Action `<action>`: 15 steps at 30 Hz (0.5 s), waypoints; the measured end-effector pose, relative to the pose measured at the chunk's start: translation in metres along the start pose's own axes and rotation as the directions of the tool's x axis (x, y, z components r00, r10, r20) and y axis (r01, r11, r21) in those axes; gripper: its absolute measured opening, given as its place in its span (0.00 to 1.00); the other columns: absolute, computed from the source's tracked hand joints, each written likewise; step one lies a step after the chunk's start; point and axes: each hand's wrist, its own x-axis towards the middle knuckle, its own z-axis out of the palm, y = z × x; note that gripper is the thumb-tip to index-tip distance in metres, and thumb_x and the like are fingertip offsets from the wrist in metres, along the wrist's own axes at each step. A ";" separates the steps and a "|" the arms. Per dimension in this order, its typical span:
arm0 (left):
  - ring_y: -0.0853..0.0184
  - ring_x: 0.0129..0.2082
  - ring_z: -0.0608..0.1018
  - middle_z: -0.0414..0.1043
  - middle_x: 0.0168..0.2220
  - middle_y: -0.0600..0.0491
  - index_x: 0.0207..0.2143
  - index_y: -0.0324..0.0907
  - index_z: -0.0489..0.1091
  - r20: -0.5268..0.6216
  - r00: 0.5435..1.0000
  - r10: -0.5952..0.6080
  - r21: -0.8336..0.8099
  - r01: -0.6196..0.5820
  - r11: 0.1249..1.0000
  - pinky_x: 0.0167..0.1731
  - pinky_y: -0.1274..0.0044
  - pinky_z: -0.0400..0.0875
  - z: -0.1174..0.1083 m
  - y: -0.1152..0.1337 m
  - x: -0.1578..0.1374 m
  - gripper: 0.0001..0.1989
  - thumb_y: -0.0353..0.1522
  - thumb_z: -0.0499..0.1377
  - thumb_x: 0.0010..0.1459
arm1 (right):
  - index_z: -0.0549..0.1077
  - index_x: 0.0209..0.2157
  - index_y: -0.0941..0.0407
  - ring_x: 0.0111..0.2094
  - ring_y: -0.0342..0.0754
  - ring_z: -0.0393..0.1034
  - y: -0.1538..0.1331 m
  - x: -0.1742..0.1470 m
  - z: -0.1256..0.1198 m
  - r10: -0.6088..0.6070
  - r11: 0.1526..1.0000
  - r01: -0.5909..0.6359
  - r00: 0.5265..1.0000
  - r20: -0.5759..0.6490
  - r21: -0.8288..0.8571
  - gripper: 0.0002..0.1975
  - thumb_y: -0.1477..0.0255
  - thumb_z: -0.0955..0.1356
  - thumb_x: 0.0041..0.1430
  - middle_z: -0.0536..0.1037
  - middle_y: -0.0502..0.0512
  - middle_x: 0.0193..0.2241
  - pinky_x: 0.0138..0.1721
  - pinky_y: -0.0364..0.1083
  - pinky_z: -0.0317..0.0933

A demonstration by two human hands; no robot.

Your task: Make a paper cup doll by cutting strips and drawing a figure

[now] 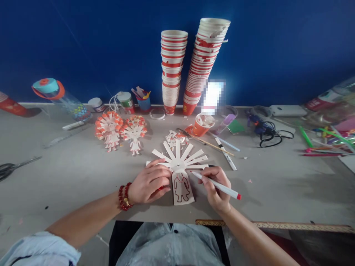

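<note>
This was a craft corner: a grey worktop [277,181] carried paper-cup stacks [172,70], with paper dolls [135,132] and scissors [23,163] left of the stacks, paper scraps [174,138] in front of them.

Table [91,173]: its top is grey.
Back edge: a left cup stack [171,79] and a right cup stack [200,66], standing.
Left end: scissors [13,168] lie here.
Left of middle: two paper figures [109,135], side by side.
Front middle: a white paper cutout [181,180], with strips spread like a fan.
Behind the cutout: paper scraps [176,137].
Right of middle: a white marker [227,158].
</note>
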 end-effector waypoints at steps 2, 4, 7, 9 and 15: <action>0.67 0.35 0.75 0.73 0.33 0.52 0.34 0.42 0.65 -0.023 0.999 -0.039 0.025 0.039 0.999 0.57 0.61 0.64 0.000 -0.001 0.000 0.04 0.30 0.53 0.64 | 0.67 0.33 0.54 0.24 0.47 0.67 0.001 0.000 0.000 0.007 1.000 -0.007 1.000 -0.008 -0.009 0.05 0.69 0.64 0.62 0.71 0.50 0.23 0.26 0.46 0.60; 0.68 0.30 0.71 0.70 0.28 0.54 0.32 0.42 0.64 -0.019 0.998 -0.054 0.059 0.055 0.997 0.52 0.63 0.68 0.001 -0.002 0.000 0.06 0.30 0.52 0.65 | 0.67 0.33 0.54 0.23 0.47 0.67 0.001 0.000 0.000 0.003 1.000 -0.003 1.000 0.000 -0.009 0.05 0.69 0.64 0.62 0.71 0.50 0.23 0.26 0.46 0.60; 0.68 0.27 0.68 0.68 0.25 0.55 0.31 0.42 0.63 0.003 0.999 -0.032 0.097 0.031 0.995 0.41 0.68 0.69 0.002 -0.002 -0.001 0.08 0.31 0.51 0.66 | 0.67 0.32 0.54 0.23 0.46 0.66 -0.002 0.000 0.000 -0.017 1.000 0.017 0.999 0.049 -0.009 0.05 0.69 0.64 0.62 0.70 0.50 0.23 0.26 0.45 0.59; 0.68 0.26 0.68 0.68 0.25 0.54 0.31 0.41 0.63 0.007 1.000 -0.030 0.107 0.029 0.994 0.35 0.71 0.67 0.002 -0.002 -0.001 0.08 0.31 0.51 0.66 | 0.67 0.31 0.54 0.23 0.46 0.65 -0.004 0.001 0.000 -0.027 0.999 0.028 0.997 0.070 -0.023 0.06 0.69 0.64 0.62 0.70 0.50 0.23 0.25 0.45 0.58; 0.69 0.24 0.67 0.69 0.24 0.55 0.31 0.41 0.63 -0.012 0.999 -0.048 0.127 0.049 0.991 0.31 0.73 0.62 0.001 -0.001 -0.004 0.08 0.31 0.53 0.65 | 0.67 0.31 0.54 0.23 0.45 0.64 -0.004 0.002 0.000 -0.032 0.999 0.032 0.998 0.046 -0.002 0.04 0.71 0.64 0.62 0.69 0.48 0.22 0.25 0.44 0.56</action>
